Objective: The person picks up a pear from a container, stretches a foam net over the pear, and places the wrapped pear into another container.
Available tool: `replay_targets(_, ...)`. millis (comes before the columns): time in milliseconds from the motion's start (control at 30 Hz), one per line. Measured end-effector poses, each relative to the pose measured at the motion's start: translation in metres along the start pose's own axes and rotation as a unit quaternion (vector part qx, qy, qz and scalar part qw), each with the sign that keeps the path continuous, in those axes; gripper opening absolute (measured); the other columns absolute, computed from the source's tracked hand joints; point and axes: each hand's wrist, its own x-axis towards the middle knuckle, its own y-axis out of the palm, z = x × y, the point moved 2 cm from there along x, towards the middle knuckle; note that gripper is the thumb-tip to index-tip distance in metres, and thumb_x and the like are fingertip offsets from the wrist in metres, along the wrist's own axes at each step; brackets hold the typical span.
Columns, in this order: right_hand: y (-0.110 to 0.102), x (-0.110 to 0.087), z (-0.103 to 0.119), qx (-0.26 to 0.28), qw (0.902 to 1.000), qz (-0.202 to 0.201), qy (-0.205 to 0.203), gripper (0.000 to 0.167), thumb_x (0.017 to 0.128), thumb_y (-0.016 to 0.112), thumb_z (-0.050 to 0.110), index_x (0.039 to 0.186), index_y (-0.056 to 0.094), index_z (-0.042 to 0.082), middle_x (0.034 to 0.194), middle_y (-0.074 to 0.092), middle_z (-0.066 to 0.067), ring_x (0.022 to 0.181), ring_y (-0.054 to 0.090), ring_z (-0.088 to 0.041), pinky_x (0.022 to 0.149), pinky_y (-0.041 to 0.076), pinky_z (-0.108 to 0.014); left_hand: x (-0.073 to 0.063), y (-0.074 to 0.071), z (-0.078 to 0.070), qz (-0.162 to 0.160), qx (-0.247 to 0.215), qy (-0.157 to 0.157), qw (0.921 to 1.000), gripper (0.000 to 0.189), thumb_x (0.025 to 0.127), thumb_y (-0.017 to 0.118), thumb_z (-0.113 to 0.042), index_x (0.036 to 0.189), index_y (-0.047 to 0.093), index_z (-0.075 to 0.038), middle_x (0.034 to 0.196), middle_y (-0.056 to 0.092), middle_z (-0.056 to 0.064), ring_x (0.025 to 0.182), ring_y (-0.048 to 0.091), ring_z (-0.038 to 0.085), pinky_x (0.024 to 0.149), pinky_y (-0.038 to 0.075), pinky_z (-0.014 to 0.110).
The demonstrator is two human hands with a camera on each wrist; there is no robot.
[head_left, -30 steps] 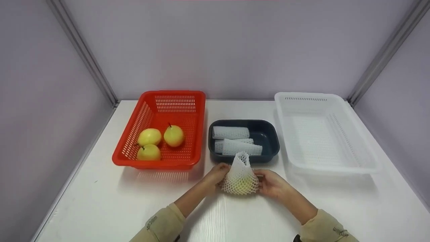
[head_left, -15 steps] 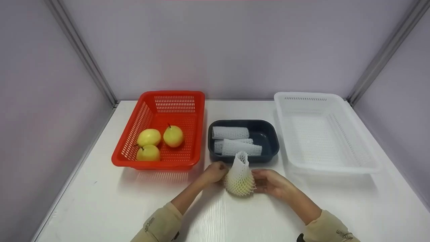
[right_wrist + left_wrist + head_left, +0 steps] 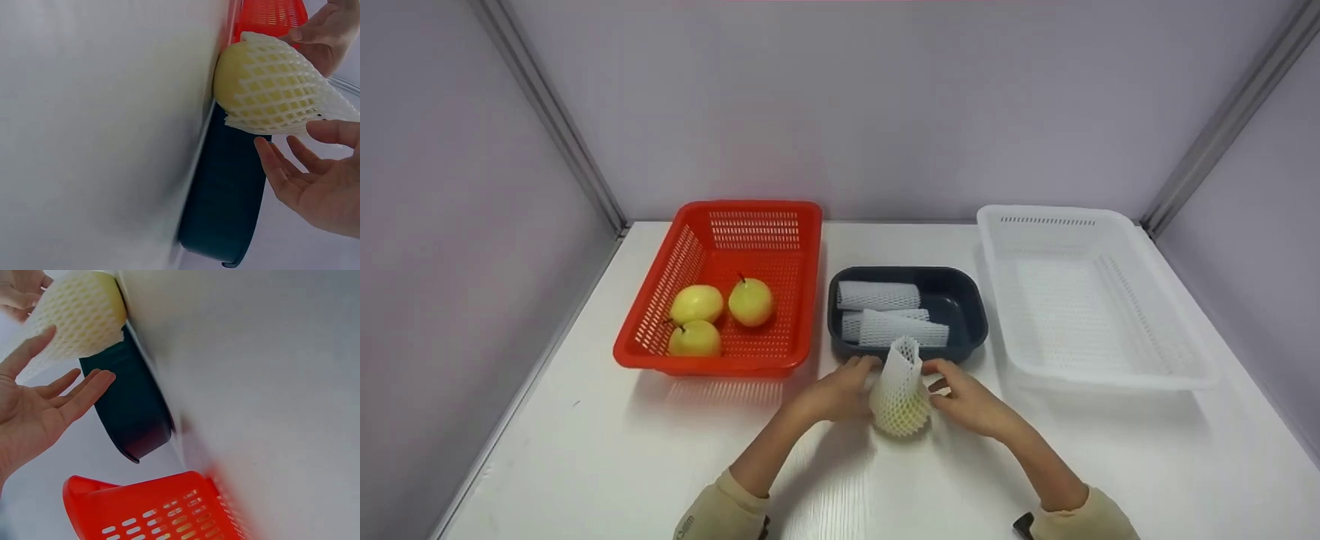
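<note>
A yellow pear [image 3: 229,79] stands upright on the table, sleeved in a white foam net [image 3: 901,390] whose narrow open end points up. Its bare lower part shows below the net's edge in the right wrist view. My left hand [image 3: 840,394] is at the pear's left side, fingers apart and fairly straight, the thumb against the net in the left wrist view. On the other side, my right hand [image 3: 971,401] has loosely bent fingers and its thumb close to the net. Whether the right thumb touches it, I cannot tell.
Behind the hands sits a dark blue tray [image 3: 967,349] with several folded foam nets [image 3: 904,330]. A red basket [image 3: 711,365] holding 3 pears [image 3: 750,302] stands left. On the right is a white basket [image 3: 1110,377].
Both hands have shifted from the net's lower edge to higher on its sides, and their fingers have loosened. The net sits lower over the pear than a second ago.
</note>
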Motion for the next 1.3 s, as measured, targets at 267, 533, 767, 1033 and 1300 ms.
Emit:
replay_targets(267, 0.000, -0.010, 0.011, -0.040, 0.9989, 0.020, 0.012, 0.048, 0.086, 0.059, 0.011, 0.129, 0.039, -0.001, 0.127, 0.043, -0.019, 0.108, 0.048, -0.037, 0.083, 0.043, -0.046, -0.006, 0.004, -0.006, -0.018, -0.076, -0.008, 0.9969, 0.061, 0.077, 0.074, -0.017, 0.127, 0.044, -0.001, 0.124, 0.048, 0.014, 0.114, 0.046, 0.027, 0.094, 0.037, 0.041)
replay_targets(533, 0.005, -0.005, 0.010, -0.029, 0.9993, -0.005, 0.021, 0.048, 0.085, 0.065, 0.013, 0.125, 0.044, -0.002, 0.119, 0.050, -0.016, 0.101, 0.053, -0.035, 0.081, 0.045, -0.044, -0.001, 0.011, -0.004, -0.041, -0.083, -0.023, 0.9955, 0.047, 0.080, 0.071, -0.011, 0.120, 0.049, -0.002, 0.112, 0.053, 0.011, 0.106, 0.052, 0.028, 0.087, 0.043, 0.039)
replay_targets(767, 0.010, -0.003, 0.004, -0.044, 0.9988, -0.013, 0.015, 0.051, 0.079, 0.069, 0.006, 0.123, 0.045, -0.006, 0.116, 0.051, -0.017, 0.094, 0.056, -0.030, 0.076, 0.047, -0.040, 0.001, 0.014, -0.005, -0.048, -0.058, -0.017, 0.9970, 0.047, 0.076, 0.073, -0.008, 0.116, 0.050, 0.000, 0.106, 0.054, 0.012, 0.101, 0.053, 0.027, 0.085, 0.044, 0.039)
replay_targets(1033, 0.015, -0.001, 0.000, -0.059, 0.9982, 0.006, 0.000, 0.059, 0.074, 0.071, 0.002, 0.124, 0.041, -0.008, 0.112, 0.051, -0.017, 0.090, 0.056, -0.027, 0.074, 0.048, -0.038, 0.002, 0.015, -0.003, -0.026, -0.037, -0.017, 0.9988, 0.053, 0.072, 0.074, -0.003, 0.117, 0.047, 0.003, 0.110, 0.056, 0.015, 0.103, 0.053, 0.028, 0.087, 0.043, 0.039)
replay_targets(1300, 0.018, 0.001, -0.002, -0.105, 0.9944, 0.017, 0.004, 0.060, 0.071, 0.072, 0.004, 0.120, 0.041, -0.011, 0.110, 0.053, -0.019, 0.098, 0.053, -0.031, 0.081, 0.044, -0.046, 0.007, 0.014, -0.005, -0.002, 0.017, -0.030, 0.9994, 0.053, 0.066, 0.077, -0.004, 0.110, 0.049, 0.004, 0.096, 0.060, 0.014, 0.091, 0.057, 0.029, 0.079, 0.047, 0.038)
